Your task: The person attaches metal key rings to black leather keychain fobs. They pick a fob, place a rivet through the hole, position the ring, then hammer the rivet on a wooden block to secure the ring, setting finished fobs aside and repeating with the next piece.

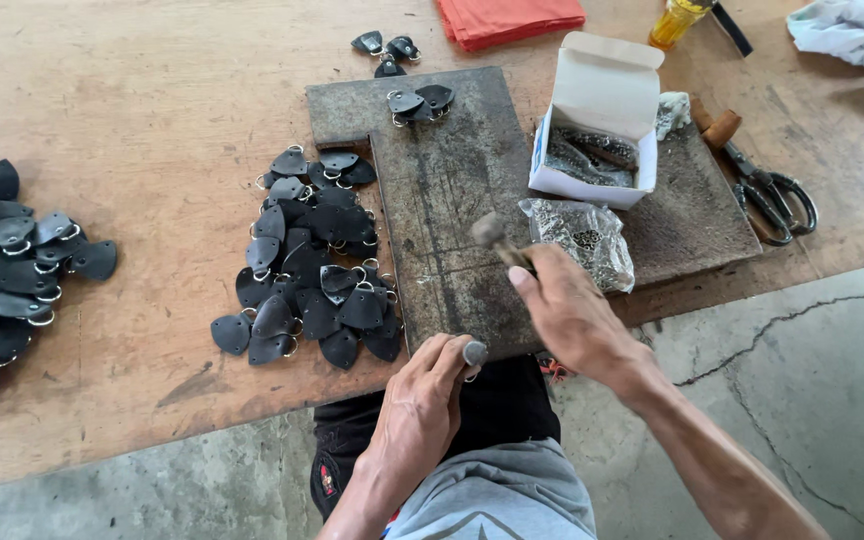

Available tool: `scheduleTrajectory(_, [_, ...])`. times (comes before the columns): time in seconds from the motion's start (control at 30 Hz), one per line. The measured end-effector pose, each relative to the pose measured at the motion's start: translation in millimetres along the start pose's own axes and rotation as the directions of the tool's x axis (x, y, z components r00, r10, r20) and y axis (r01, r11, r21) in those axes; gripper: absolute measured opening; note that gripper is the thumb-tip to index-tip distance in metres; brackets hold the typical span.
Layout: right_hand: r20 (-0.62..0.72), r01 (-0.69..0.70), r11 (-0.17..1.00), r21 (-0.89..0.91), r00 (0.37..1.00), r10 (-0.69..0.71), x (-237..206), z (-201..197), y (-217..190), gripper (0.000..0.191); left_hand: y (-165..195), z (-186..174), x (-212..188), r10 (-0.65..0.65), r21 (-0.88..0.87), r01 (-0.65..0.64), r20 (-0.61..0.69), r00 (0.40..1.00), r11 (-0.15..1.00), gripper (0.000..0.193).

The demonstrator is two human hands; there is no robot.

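While the right hand [574,312] is closed around the handle of a small hammer [497,240], the hammer's head sits up and to the left of that grip, hanging above the dark metal plate [452,180] with its long axis running from the fist toward the upper left. The handle vanishes into the palm, so only the blurred head and a short length of shaft show. The left hand [422,405] rests at the near edge of the plate, its grip narrow, fingers pinched around a short grey metal punch [474,352] whose rounded top peeks out beside the fingertips; the punch seems to stand roughly upright, though its lower end is hidden by the fingers. The hammer head is well above and slightly right of that punch top. To the left of the plate on the wooden tabletop [152,110] lies a heap of black leather tabs with metal rings [312,270], and a second heap [2,270] sits at the far left edge. A few more tabs [420,102] lie at the far end of the plate. Right of the hammer sits a clear bag of small metal fittings [584,238], just beside an open white cardboard box [600,125], with scissors [772,195] farther right
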State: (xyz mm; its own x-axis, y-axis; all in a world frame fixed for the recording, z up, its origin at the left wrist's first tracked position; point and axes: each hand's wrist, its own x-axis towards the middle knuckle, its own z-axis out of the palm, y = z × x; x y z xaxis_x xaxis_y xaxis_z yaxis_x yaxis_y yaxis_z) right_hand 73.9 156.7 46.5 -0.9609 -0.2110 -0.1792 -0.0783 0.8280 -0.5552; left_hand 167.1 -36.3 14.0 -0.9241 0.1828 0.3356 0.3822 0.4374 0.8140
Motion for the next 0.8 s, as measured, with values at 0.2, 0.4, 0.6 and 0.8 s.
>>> scheduleTrajectory(0.2, [0.175,-0.072,0.988,0.135,0.983,0.047,-74.2,-41.1,-9.0,0.030,-1.0,-2.3,-12.1,0.006,0.017,-0.006,-0.018,1.000,1.000,0.024])
scheduleTrajectory(0.4, [0.003,0.316,0.949,-0.021,0.949,-0.316,-138.5,-67.7,10.5,0.024,9.4,-3.0,-24.0,0.017,0.004,-0.017,-0.030,0.999,1.000,0.024])
scheduleTrajectory(0.6, [-0.553,0.623,0.474,0.622,0.778,-0.298,-178.5,-90.0,46.7,0.019,11.5,-1.9,-24.3,-0.002,0.015,0.003,-0.011,1.000,1.000,0.019])
scheduleTrajectory(0.8, [0.061,0.052,0.992,0.114,0.996,-0.059,-148.5,-45.1,5.7,0.021,8.8,-1.5,-26.3,0.035,0.029,-0.034,-0.040,0.999,0.999,0.022])
